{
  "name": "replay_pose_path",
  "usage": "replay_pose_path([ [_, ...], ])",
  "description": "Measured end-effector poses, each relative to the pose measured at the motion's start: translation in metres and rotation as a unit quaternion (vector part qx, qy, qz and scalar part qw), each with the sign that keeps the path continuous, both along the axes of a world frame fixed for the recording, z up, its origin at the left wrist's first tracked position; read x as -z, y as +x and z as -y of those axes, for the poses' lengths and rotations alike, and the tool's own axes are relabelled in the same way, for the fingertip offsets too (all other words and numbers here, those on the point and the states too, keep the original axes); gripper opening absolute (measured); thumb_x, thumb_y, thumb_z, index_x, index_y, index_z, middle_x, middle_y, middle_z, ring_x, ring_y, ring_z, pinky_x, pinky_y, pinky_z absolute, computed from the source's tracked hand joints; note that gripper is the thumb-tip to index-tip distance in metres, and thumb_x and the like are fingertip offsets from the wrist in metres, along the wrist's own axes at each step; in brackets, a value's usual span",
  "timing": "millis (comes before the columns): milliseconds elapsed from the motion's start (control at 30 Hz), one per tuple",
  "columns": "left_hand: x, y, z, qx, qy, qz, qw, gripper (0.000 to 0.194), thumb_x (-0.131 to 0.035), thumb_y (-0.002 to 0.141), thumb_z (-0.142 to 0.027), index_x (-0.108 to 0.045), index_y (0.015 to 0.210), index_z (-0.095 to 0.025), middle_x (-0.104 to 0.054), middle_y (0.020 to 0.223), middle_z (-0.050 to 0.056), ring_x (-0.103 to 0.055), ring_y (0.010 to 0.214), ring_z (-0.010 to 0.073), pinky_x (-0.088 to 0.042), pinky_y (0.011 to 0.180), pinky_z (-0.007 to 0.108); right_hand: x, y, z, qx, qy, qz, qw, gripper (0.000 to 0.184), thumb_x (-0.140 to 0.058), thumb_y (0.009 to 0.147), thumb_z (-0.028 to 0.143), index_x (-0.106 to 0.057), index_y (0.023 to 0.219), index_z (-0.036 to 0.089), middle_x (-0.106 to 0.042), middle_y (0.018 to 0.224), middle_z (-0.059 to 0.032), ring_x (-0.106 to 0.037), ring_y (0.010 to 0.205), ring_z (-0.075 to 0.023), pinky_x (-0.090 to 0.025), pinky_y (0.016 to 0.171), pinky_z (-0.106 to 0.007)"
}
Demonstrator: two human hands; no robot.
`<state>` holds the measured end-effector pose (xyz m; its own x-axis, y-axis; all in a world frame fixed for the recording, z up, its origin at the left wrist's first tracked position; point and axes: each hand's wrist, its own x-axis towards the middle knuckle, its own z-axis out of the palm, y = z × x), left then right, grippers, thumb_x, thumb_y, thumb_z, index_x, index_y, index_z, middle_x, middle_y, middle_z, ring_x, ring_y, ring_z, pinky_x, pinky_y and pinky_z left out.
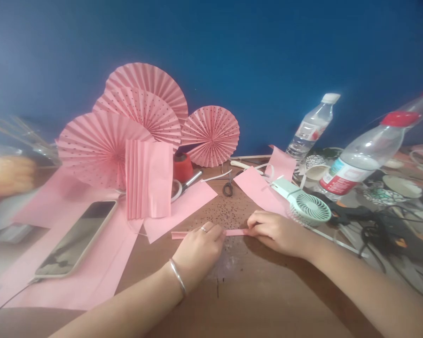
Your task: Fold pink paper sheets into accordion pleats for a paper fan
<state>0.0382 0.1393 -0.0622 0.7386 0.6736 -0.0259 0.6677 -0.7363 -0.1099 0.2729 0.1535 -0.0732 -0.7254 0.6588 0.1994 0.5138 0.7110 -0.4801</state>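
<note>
A narrow folded strip of pink paper lies across the wooden table in front of me. My left hand is closed over its left part, with a ring on a finger and a silver bangle at the wrist. At the strip's right end, my right hand pinches the paper between thumb and fingers. Behind the hands stands a partly pleated pink sheet. Several round pleated paper fans, among them a small one with punched holes, lean against the blue wall.
On the left a phone rests on flat pink sheets. Scissors and dark paper bits lie beyond my hands. To the right are a mint handheld fan, a red-capped bottle, a white-capped bottle and cables.
</note>
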Motion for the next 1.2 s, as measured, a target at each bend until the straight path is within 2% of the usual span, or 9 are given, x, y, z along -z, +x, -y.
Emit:
replay_pose_path([
  [267,0.001,0.0,0.0,0.021,0.038,-0.025,0.999,0.034,-0.042,0.085,-0.013,-0.045,0.117,-0.021,-0.053,0.083,0.006,-0.05,0.078,0.021,-0.047,0.055,0.028,-0.002,-0.003,0.0,-0.031,0.02,0.034,0.999,0.025,-0.041,0.083,0.012,-0.064,0.092,0.017,-0.056,0.086,-0.0072,-0.05,0.083,-0.0174,-0.042,0.073,-0.03],
  [467,-0.002,-0.001,0.0,0.031,0.032,-0.024,0.999,0.033,-0.04,0.086,-0.013,-0.046,0.117,-0.022,-0.052,0.088,0.006,-0.048,0.081,0.0214,-0.047,0.057,0.03,-0.002,-0.003,-0.002,0.015,-0.009,0.001,1.0,0.019,-0.046,0.082,0.016,-0.064,0.078,0.018,-0.057,0.081,-0.0049,-0.052,0.078,-0.0155,-0.042,0.071,-0.028],
  [633,-0.002,0.0,-0.001,0.015,0.033,-0.02,0.999,0.031,-0.04,0.086,-0.014,-0.048,0.114,-0.023,-0.052,0.088,0.006,-0.048,0.081,0.0218,-0.046,0.051,0.027,-0.006,0.005,-0.006,0.02,0.002,0.02,1.0,0.026,-0.045,0.085,0.023,-0.058,0.063,0.018,-0.054,0.069,-0.0036,-0.049,0.071,-0.0153,-0.04,0.066,-0.028],
  [767,-0.004,0.0,-0.002,0.015,0.032,-0.018,0.999,0.029,-0.04,0.087,-0.018,-0.048,0.113,-0.025,-0.051,0.087,0.005,-0.048,0.079,0.0218,-0.044,0.046,0.025,-0.004,0.001,-0.003,0.016,0.035,0.005,0.999,0.023,-0.047,0.085,0.024,-0.062,0.068,0.017,-0.055,0.07,-0.0047,-0.049,0.072,-0.0161,-0.04,0.065,-0.029],
  [867,-0.006,0.0,-0.003,0.017,0.031,-0.015,0.999,0.028,-0.038,0.088,-0.021,-0.047,0.114,-0.028,-0.051,0.086,0.004,-0.048,0.079,0.0219,-0.044,0.045,0.026,0.003,-0.015,0.001,0.07,0.055,-0.04,0.995,0.019,-0.049,0.085,0.026,-0.066,0.087,0.018,-0.058,0.075,-0.0049,-0.05,0.075,-0.0165,-0.04,0.067,-0.029],
  [900,-0.006,0.0,-0.003,0.018,0.031,-0.015,0.999,0.028,-0.038,0.088,-0.021,-0.048,0.113,-0.028,-0.05,0.086,0.004,-0.048,0.079,0.0219,-0.045,0.045,0.027,0.006,-0.021,0.002,0.097,0.06,-0.059,0.992,0.018,-0.05,0.084,0.027,-0.066,0.087,0.019,-0.058,0.074,-0.0044,-0.05,0.075,-0.0164,-0.04,0.067,-0.029],
  [1033,-0.006,0.002,-0.003,0.019,0.034,-0.019,0.999,0.026,-0.041,0.087,-0.02,-0.05,0.111,-0.026,-0.05,0.086,0.004,-0.048,0.079,0.0221,-0.046,0.048,0.028,0.012,-0.038,0.003,0.142,0.025,-0.068,0.987,0.012,-0.059,0.078,0.027,-0.067,0.072,0.02,-0.057,0.071,-0.0019,-0.05,0.072,-0.0152,-0.039,0.067,-0.028],
  [1200,-0.003,0.0,-0.002,0.009,0.033,-0.024,0.999,0.031,-0.039,0.087,-0.02,-0.046,0.116,-0.028,-0.05,0.087,0.004,-0.047,0.081,0.0231,-0.046,0.046,0.027,0.008,-0.03,-0.002,0.165,-0.01,-0.033,0.986,0.018,-0.065,0.073,0.029,-0.062,0.058,0.019,-0.059,0.064,-0.0002,-0.049,0.069,-0.0154,-0.036,0.062,-0.027],
])
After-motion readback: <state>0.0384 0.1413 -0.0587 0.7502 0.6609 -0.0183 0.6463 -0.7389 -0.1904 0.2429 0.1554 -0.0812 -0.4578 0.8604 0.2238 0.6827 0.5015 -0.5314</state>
